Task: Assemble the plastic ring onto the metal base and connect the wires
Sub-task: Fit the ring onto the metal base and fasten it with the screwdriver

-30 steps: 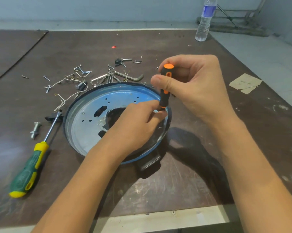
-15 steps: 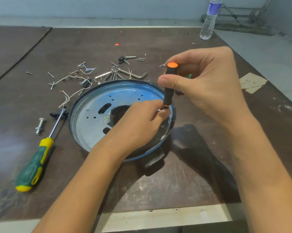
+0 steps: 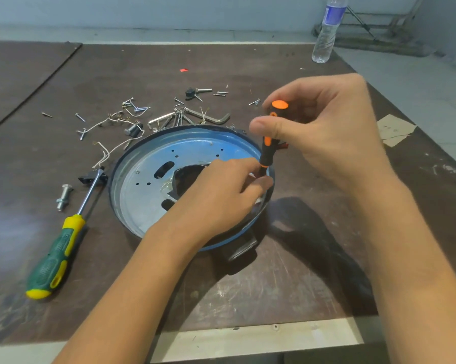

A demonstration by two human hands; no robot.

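My right hand (image 3: 334, 137) grips the small screwdriver (image 3: 267, 153) upright over the right rim of the metal base (image 3: 142, 185), centred on the table (image 3: 300, 285); my left hand (image 3: 221, 190) curls at its tip, hold unclear.

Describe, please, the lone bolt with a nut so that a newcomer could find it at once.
Find the round blue-rimmed metal base mid-table. Left of it lies a green and yellow screwdriver, and the bolt sits just left of its steel shaft. Unlike the thin screws scattered behind, it is stout, with a hex head and a nut.
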